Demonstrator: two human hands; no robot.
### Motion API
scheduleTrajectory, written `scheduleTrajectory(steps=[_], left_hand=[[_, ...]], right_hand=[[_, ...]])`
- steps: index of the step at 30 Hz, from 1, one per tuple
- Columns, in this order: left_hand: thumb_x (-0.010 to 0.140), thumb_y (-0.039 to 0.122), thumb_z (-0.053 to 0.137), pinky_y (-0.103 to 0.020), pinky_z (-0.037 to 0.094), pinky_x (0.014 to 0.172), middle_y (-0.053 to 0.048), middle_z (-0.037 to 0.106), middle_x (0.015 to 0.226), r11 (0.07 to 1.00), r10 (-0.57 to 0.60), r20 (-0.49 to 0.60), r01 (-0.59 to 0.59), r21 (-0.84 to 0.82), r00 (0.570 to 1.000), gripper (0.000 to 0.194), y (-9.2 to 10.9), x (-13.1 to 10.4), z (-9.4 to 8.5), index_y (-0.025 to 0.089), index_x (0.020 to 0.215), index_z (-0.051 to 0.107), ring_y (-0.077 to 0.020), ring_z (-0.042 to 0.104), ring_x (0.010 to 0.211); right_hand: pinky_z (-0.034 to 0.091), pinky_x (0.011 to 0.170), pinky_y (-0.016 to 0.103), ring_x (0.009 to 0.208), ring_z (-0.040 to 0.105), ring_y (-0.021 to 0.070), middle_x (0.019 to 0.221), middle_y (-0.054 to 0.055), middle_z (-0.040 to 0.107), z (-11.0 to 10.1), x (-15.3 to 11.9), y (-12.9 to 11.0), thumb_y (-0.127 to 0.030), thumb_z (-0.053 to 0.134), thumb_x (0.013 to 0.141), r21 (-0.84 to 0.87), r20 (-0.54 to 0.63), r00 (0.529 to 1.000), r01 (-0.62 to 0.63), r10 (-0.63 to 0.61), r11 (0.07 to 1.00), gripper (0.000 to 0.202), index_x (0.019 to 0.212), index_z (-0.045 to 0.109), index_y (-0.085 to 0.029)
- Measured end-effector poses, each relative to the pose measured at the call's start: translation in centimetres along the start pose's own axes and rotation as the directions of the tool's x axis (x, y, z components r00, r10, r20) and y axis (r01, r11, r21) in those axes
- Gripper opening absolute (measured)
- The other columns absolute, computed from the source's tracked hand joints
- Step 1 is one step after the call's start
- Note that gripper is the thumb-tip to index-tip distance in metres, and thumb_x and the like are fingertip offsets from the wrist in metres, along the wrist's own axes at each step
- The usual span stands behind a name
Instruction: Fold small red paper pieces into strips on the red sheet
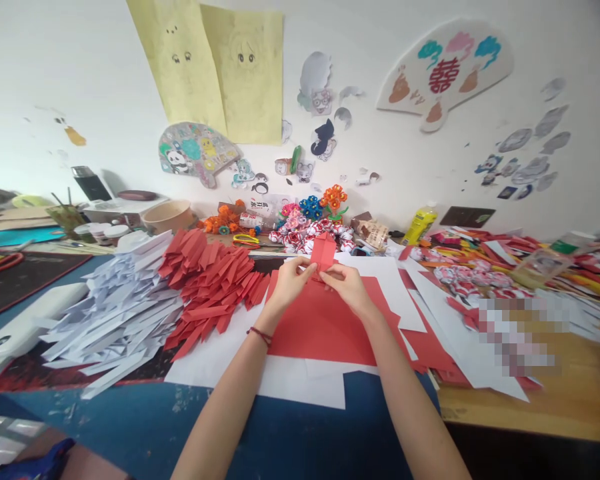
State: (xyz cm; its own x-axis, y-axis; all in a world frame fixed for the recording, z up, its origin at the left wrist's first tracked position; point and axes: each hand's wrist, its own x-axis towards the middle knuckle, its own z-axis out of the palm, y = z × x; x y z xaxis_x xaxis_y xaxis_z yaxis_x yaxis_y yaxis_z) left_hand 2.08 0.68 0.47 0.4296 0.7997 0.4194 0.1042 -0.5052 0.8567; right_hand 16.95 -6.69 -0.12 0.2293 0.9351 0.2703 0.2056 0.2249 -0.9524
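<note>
Both hands hold one small folded piece of red paper (324,252) upright between them, above the far part of a large red sheet. My left hand (294,277) pinches its left edge between thumb and fingers. On the other side, my right hand (346,283) grips the lower right edge with fingertips bent inward. The exact fold at the bottom is partly hidden by the fingers. Beneath my wrists lies the red sheet (325,327), resting on white sheets (300,393). Left of my left hand are a pile of folded red strips (213,280) and a pile of folded white strips (125,313).
Red-and-white paper pieces (310,233) and paper flowers (310,207) stand behind the hands. A yellow bottle (420,223) is at the back right. Scissors (246,241) lie behind the red pile. A white device (35,317) sits at left; loose paper covers much of the right side.
</note>
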Motion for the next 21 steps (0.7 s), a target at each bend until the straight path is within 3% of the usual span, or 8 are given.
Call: scheduleTrajectory(steps=[4,21], left_hand=[[0.086,0.035,0.056,-0.021,0.038,0.056,-0.001,0.066,0.069,0.998,0.005,0.026,-0.007,0.055,1.0,0.024,0.15,-0.05,0.02,0.015,0.077,0.067,-0.0102,0.053,0.056],[0.089,0.034,0.052,-0.022,0.037,0.06,0.0,0.066,0.07,0.986,0.054,-0.003,-0.052,0.161,0.999,0.025,0.33,-0.17,0.01,0.016,0.077,0.065,-0.0105,0.053,0.058]], right_hand=[[0.048,0.057,0.028,0.062,0.061,0.0168,0.08,0.007,0.071,0.06,0.06,0.28,-0.047,0.071,0.075,0.019,0.029,0.999,0.017,-0.018,1.0,0.035,0.09,0.072,-0.015],[0.05,0.059,0.027,0.067,0.062,0.0178,0.083,0.007,0.071,0.12,0.14,0.46,-0.045,0.07,0.077,0.019,0.048,0.999,0.024,-0.025,1.0,0.035,0.096,0.071,-0.015]])
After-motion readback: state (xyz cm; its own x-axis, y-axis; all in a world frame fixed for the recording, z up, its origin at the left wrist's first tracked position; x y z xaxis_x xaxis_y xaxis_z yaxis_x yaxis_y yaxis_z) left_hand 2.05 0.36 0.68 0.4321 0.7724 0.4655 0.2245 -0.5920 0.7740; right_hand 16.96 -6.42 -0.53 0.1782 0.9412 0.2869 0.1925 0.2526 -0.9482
